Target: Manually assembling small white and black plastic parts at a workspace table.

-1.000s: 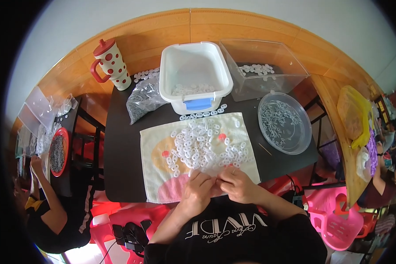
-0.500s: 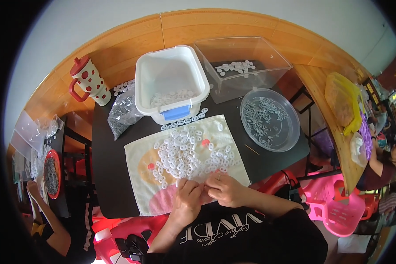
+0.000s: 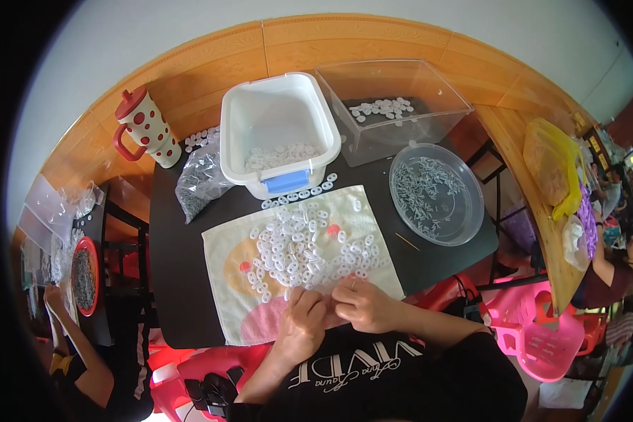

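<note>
My left hand [image 3: 303, 322] and my right hand [image 3: 362, 307] meet at the near edge of a printed cloth [image 3: 221, 281]. Fingers and thumb of each are pinched together, close against one another. Whatever lies between them is too small or hidden to make out. Just beyond my fingertips, a heap of small white oval pieces with two holes [image 3: 292, 246] spreads over the cloth. Past the cloth's far edge runs a short row of the same white pieces [image 3: 304, 193]. To the right, a round clear tray [image 3: 473, 224] holds many thin grey pin-like pieces [image 3: 425, 190].
A white tub [image 3: 233, 105] with a blue latch stands behind the cloth, beside a clear box [image 3: 401, 141]. At left are a bag of grey pieces [image 3: 200, 179] and a dotted tumbler [image 3: 144, 130]. A thin stick [image 3: 407, 242] lies near the tray. Another person's hands [image 3: 53, 299] work at far left.
The whole view has shifted slightly, moving the table's things a little to the right. Both my hands keep their pinched pose at the same spot by the cloth's edge.
</note>
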